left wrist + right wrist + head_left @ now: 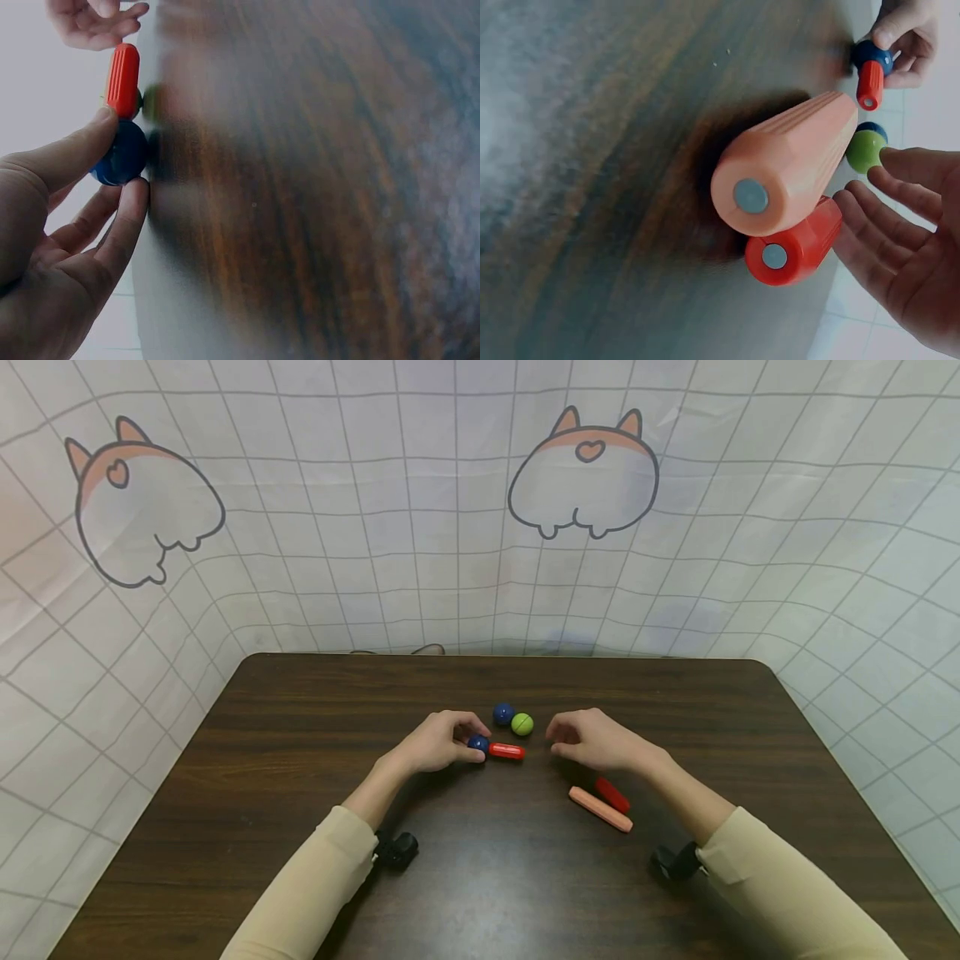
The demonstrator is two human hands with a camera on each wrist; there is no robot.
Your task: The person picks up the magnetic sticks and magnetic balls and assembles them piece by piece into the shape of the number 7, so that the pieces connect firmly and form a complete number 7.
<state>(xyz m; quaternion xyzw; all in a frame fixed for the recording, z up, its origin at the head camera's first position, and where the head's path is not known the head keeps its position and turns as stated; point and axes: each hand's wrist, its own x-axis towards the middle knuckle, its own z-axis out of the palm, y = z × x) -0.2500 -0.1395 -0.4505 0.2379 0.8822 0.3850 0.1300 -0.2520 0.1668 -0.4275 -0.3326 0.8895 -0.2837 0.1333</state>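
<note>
We seem to be joining: our left hand (pixel 435 743) pinches a blue ball (pixel 477 742) touching a red rod (pixel 507 751), our right hand (pixel 597 740) hangs loose and empty near the green ball (pixel 522 724), and next we likely need that red rod steadied.

The blue balls (pixel 124 155) and the green ball (pixel 522 724) are looking like smooth, glossy plastic, while the red sticks (pixel 507 751) and the peach stick (pixel 600 809) are showing ribbed, softly shining plastic, with metal-looking grey discs (pixel 751 196) sitting flat in their visible ends. The tabletop (pixel 450 877) is displaying dark wood grain under a smooth sheen. The gridded backdrop (pixel 420 585) is appearing as thin, wrinkled cloth, and the sleeves (pixel 315 885) are looking like matt fabric.
</note>
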